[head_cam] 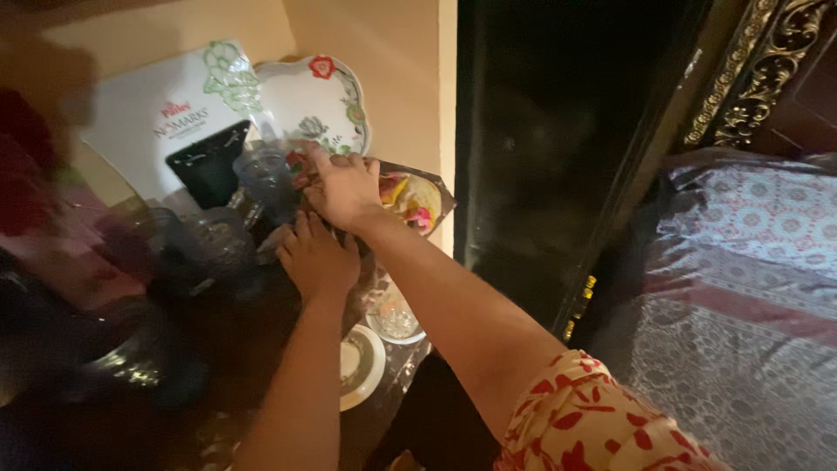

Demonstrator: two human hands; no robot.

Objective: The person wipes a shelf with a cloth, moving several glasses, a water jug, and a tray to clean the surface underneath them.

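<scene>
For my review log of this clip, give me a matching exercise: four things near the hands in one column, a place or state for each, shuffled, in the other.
Things:
1. white scalloped plate with floral print
2. small round white lid
3. clear cut-glass bowl
4. right hand

Places or states:
A. lies near the table's front edge, nearest the camera
B. leans at the wall, behind the hands
C. reaches over a colourful shiny packet
D. sits under the right forearm, just beyond the lid

Pairs: 1-B, 2-A, 3-D, 4-C
</scene>
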